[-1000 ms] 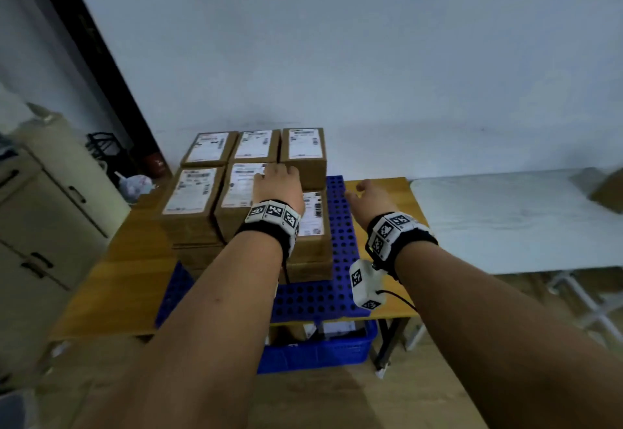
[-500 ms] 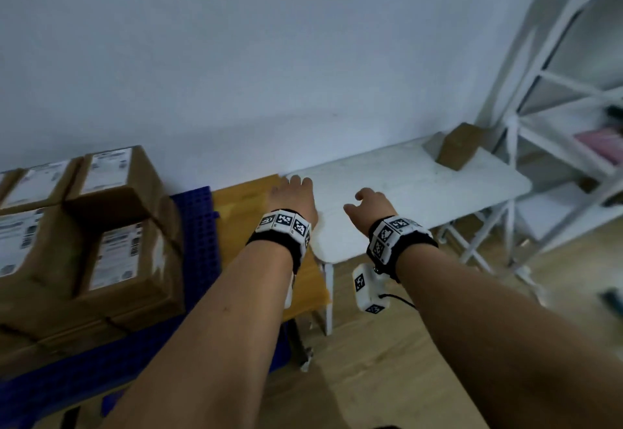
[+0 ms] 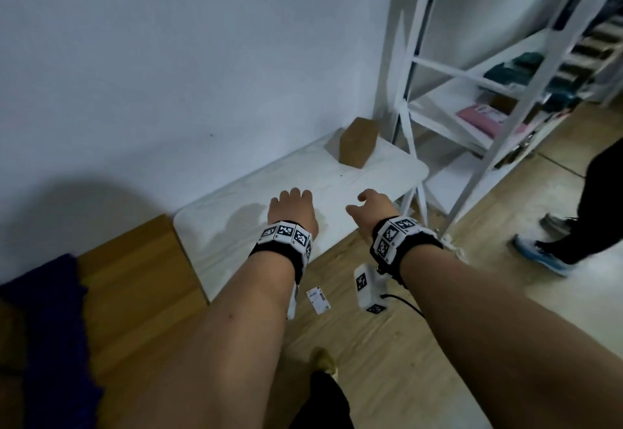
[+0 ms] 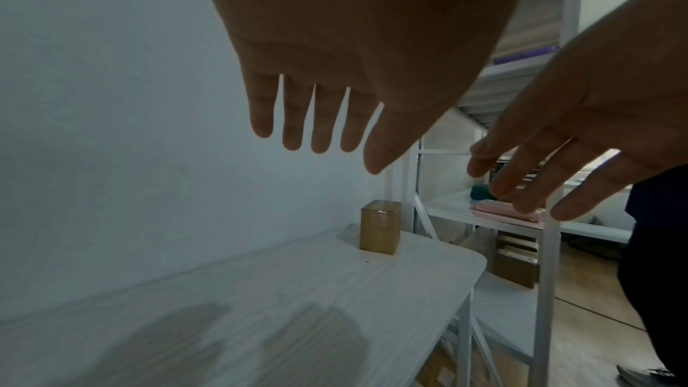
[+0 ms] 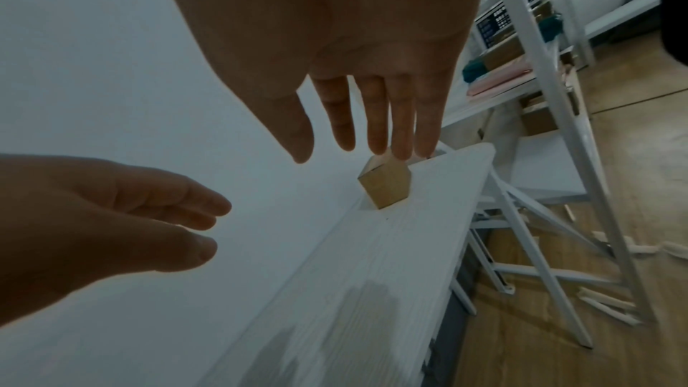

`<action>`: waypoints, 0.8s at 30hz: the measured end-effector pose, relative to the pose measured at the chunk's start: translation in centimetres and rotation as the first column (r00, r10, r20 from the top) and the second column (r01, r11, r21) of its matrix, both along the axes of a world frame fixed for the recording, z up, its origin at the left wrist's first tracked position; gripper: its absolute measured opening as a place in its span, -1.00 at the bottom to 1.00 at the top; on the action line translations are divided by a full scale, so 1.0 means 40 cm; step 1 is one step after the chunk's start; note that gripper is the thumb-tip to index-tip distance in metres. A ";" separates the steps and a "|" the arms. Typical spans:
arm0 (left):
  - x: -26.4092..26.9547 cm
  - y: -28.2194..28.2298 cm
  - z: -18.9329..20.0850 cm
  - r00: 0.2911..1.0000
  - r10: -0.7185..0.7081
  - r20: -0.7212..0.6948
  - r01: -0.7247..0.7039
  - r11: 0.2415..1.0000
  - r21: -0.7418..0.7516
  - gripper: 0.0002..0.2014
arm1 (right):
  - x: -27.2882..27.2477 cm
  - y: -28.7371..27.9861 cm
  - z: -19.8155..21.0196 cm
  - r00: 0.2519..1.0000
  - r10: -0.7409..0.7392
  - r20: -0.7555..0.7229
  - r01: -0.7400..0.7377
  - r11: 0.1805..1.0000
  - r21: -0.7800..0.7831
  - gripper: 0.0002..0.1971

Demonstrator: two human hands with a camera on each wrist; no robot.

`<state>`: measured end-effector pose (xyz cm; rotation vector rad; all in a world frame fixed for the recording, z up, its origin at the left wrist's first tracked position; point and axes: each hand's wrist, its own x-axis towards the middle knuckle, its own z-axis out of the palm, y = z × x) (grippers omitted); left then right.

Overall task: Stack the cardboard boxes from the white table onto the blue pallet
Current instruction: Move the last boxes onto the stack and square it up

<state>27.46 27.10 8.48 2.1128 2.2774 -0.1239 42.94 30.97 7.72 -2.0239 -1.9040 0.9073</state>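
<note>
One cardboard box [image 3: 358,147] [image 4: 380,226] [image 5: 385,185] stands on the far end of the white table [image 3: 303,186] [image 4: 297,290] [image 5: 353,275], close to the wall. My left hand [image 3: 292,210] [image 4: 312,131] hovers over the table's near half with straight fingers and holds nothing. My right hand [image 3: 371,208] [image 5: 357,134] floats beside it over the table's front edge, fingers also straight and empty. Both hands are well short of the box. A corner of the blue pallet [image 3: 50,327] shows at the lower left.
A wooden table [image 3: 135,287] under the pallet abuts the white table's left end. A white metal shelf rack [image 3: 472,91] with folded cloth stands right of the table. Another person's legs [image 3: 573,233] stand on the wooden floor at the right. A paper label [image 3: 318,299] lies on the floor.
My view has swung right, away from the stacked boxes on the pallet. Both empty hands have moved from the pallet to over the white table, nearer the lone box.
</note>
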 end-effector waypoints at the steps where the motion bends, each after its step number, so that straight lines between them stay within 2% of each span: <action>1: 0.017 0.043 -0.009 1.000 -0.014 0.005 0.014 1.000 -0.004 -0.53 | 0.019 0.035 -0.005 1.000 -0.015 0.001 0.015 1.000 -0.008 -0.48; 8: 0.076 0.352 -0.050 0.998 -0.043 0.055 0.044 0.999 -0.021 -0.58 | 0.098 0.300 -0.006 0.994 -0.108 0.000 0.108 0.994 -0.011 -0.49; 14: 0.115 0.550 -0.073 0.994 -0.054 0.098 0.059 0.997 -0.049 -0.58 | 0.151 0.482 -0.016 0.988 -0.153 0.006 0.153 0.988 -0.015 -0.49; 20: 0.147 0.722 -0.098 0.993 -0.012 0.116 0.022 0.996 -0.086 -0.58 | 0.169 0.659 -0.034 0.991 -0.130 -0.005 0.130 0.990 -0.048 -0.49; 24: 0.159 0.845 -0.119 0.985 0.088 0.149 -0.072 0.991 -0.111 -0.60 | 0.170 0.793 -0.057 0.998 -0.062 -0.005 0.062 0.997 -0.050 -0.54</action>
